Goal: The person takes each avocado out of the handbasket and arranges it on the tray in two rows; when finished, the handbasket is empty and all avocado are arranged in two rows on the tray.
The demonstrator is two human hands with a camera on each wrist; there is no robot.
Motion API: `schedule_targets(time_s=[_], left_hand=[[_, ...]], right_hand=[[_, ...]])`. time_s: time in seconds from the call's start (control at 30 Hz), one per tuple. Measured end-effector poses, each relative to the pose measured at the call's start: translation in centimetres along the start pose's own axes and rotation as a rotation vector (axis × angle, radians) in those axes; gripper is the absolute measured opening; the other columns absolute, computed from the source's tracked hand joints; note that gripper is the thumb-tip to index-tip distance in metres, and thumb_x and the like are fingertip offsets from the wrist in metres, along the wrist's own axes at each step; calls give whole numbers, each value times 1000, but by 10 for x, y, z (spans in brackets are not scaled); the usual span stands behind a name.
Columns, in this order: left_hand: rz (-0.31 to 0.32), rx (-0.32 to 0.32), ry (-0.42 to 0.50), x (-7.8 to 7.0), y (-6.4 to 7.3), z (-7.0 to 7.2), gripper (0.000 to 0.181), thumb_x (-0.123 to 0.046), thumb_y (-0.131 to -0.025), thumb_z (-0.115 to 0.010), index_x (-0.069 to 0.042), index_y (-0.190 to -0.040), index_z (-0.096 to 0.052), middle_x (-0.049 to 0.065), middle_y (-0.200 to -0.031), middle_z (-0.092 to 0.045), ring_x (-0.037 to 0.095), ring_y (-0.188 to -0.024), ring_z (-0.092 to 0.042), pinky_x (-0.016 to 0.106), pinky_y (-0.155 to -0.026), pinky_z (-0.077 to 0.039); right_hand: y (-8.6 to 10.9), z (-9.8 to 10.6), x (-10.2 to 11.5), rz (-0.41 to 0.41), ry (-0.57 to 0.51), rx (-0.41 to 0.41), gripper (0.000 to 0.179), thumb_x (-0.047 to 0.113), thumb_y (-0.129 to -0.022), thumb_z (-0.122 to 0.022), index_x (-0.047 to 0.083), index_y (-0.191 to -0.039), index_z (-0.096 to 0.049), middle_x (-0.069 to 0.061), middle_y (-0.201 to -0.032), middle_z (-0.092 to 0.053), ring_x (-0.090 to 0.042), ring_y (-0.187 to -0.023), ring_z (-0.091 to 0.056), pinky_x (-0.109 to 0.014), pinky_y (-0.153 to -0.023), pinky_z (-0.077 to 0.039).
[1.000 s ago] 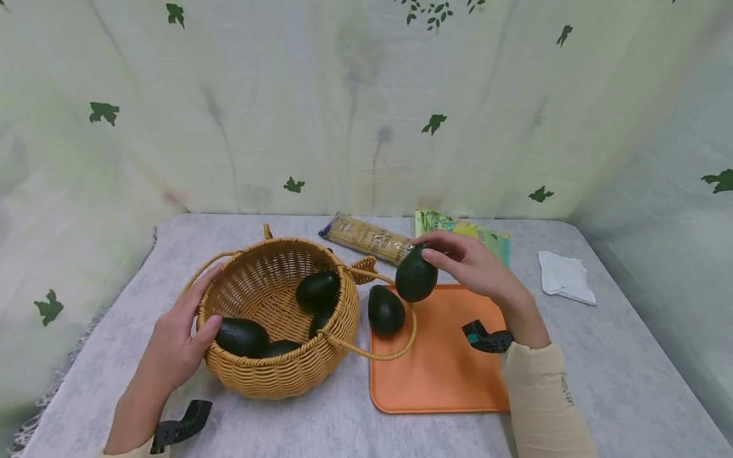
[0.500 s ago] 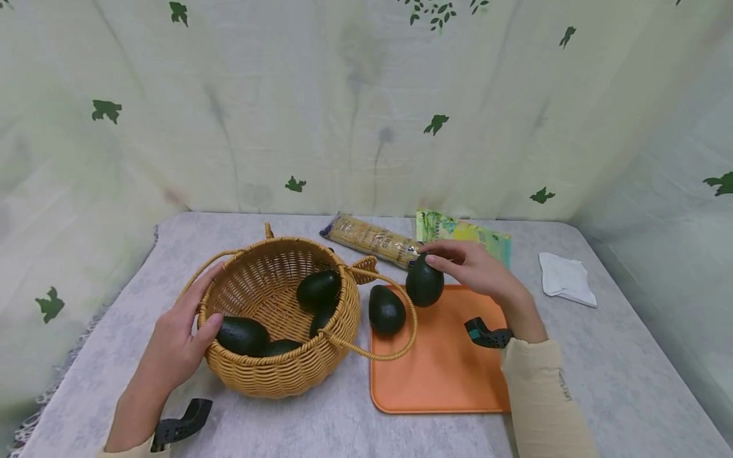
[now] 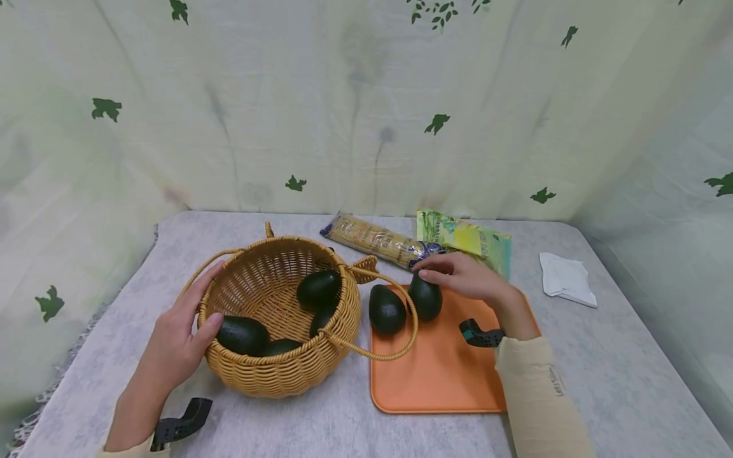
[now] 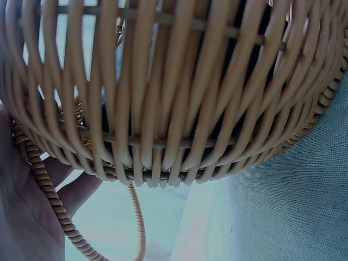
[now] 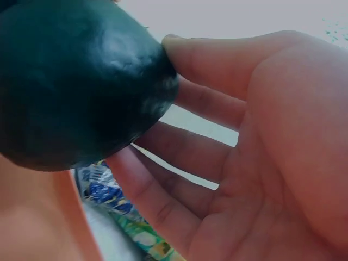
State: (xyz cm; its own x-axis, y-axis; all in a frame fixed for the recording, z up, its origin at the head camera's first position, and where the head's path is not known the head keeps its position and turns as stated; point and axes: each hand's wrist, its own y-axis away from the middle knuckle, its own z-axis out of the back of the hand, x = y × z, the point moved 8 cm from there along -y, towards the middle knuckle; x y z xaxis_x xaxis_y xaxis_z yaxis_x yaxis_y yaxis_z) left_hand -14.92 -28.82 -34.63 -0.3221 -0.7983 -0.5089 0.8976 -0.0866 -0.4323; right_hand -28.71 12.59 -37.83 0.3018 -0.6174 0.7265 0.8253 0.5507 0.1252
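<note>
My left hand [image 3: 180,343] grips the left rim of a round wicker basket [image 3: 275,381], its thumb over the edge. In the left wrist view, a coiled handle [image 4: 51,198] crosses that palm. Several dark green avocados, one of them by the thumb [image 3: 243,335], lie inside the basket. Over the back of an orange tray [image 3: 438,375], my right hand [image 3: 466,278] pinches an upright avocado [image 3: 426,302] near its narrow top. Fingertips and thumb touch its skin in the right wrist view [image 5: 81,92]. Another avocado [image 3: 386,312] sits on the tray, just left of it.
The basket's right handle [image 3: 395,355] loops out over the tray's left part. Behind the tray lie a clear pack of noodles [image 3: 375,240] and a green-yellow packet [image 3: 464,235]. A white packet [image 3: 567,280] is at the right. Printed cloth walls surround the table.
My right hand has lowered its avocado onto or close to the tray, beside the other one. The left hand and the basket have stayed in place.
</note>
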Motion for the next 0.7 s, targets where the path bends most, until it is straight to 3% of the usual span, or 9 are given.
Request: schedule_targets(time_s=[0.2, 0.47, 0.63, 0.7], left_hand=[[-9, -6, 11, -1, 0, 0, 74, -20, -97, -60, -29, -164, -30, 10, -163, -42, 48, -132, -52, 0, -99, -22], [-2, -1, 10, 0, -1, 0, 74, -20, -97, -60, -29, -164, -30, 11, -162, -42, 47, -131, -54, -1, -97, -22], [2, 3, 8, 0, -1, 0, 74, -21, -97, -60, -29, -164, -29, 12, -162, -42, 48, -131, -53, 0, -98, -22], [-1, 1, 12, 0, -1, 0, 74, -21, -98, -60, -29, -164, -29, 12, -162, -42, 48, -131, -53, 0, -98, -22]], right_hand=[[-5, -12, -8, -26, 2, 72, 38, 40, -105, -57, 17, -133, -71, -2, -130, -70, -21, -114, -65, -46, -96, -53], [-9, -21, -13, -42, 44, 133, 35, 36, -108, -51, 16, -128, -72, -1, -89, -67, -27, -76, -60, -37, -71, -49], [-8, -20, -13, -76, 37, 117, 41, 36, -108, -52, 11, -136, -67, -4, -92, -67, -22, -76, -63, -37, -73, -52], [-7, -19, -12, -80, 25, 110, 43, 36, -107, -54, 9, -139, -65, -5, -101, -69, -20, -78, -65, -37, -76, -55]])
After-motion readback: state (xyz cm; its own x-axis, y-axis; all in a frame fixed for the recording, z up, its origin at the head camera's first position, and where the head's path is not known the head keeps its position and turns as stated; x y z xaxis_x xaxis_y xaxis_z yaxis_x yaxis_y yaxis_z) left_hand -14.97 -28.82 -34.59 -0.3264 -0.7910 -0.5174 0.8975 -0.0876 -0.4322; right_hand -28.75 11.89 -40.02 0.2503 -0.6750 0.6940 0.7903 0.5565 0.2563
